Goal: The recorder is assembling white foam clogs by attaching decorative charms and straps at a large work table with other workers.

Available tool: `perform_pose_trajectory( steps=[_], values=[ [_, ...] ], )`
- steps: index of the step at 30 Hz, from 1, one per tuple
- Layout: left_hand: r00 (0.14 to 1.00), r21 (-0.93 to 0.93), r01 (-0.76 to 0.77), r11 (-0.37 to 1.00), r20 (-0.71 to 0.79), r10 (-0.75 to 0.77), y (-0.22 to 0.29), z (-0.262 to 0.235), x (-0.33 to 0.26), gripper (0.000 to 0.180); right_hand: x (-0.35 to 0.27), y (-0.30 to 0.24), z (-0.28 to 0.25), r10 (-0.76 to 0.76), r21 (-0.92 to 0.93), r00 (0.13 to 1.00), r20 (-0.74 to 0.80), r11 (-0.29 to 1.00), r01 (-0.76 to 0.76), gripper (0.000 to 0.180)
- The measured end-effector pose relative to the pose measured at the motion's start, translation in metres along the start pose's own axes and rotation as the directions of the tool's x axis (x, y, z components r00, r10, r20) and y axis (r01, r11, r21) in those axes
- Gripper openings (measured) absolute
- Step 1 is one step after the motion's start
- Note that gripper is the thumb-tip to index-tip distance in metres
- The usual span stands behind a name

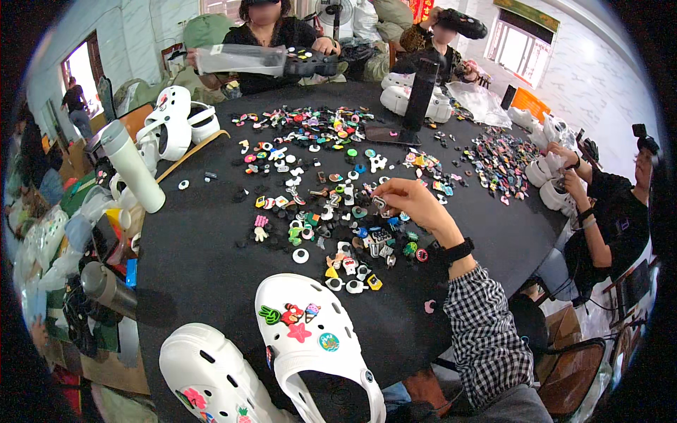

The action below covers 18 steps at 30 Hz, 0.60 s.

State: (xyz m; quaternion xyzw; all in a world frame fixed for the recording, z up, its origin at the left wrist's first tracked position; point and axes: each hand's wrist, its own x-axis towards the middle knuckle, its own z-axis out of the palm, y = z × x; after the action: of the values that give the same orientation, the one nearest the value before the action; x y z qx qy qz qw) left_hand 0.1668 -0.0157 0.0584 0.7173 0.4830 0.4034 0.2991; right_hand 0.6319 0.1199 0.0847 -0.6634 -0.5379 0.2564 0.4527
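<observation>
White foam clogs (310, 295) sit side by side at the near side of the smooth black tabletop (204, 261), toes pointing away from the person. On the right-hand shoe are a pink starfish charm (299, 333), a round blue charm (329, 342) and a green hand-shaped charm (269, 315); a pink flower-shaped charm (194, 397) decorates the other. Farther off, the right hand (412, 201), wearing a black wristband (460, 250) below a black-and-white checked sleeve (486, 331), pinches a small dark charm with a pale outline (379, 205) between its fingertips — over a loose spread of multicoloured charms (333, 201). The left hand is out of view, so I cannot tell its state. A pale cylindrical bottle (134, 169) stands at the left — well apart from the right hand.
</observation>
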Motion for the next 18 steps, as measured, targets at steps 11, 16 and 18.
perform_pose_trajectory(
  steps=[11,16,18],
  values=[
    [0.998,0.012,0.064,0.998,0.025,-0.064,-0.009,-0.003,-0.010,0.030,0.000,-0.002,0.026,-0.248,-0.491,0.968,-0.035,0.848,0.200,0.017],
    [0.999,0.035,0.034,0.999,0.012,-0.034,-0.002,-0.003,-0.005,0.031,0.001,0.008,0.046,-0.416,-0.679,0.908,0.054,0.652,0.339,0.019],
    [1.000,-0.001,0.026,1.000,-0.009,-0.026,0.000,-0.001,-0.003,0.031,0.003,0.009,0.044,-0.380,-0.666,0.924,0.050,0.676,0.314,0.018]
  ],
)
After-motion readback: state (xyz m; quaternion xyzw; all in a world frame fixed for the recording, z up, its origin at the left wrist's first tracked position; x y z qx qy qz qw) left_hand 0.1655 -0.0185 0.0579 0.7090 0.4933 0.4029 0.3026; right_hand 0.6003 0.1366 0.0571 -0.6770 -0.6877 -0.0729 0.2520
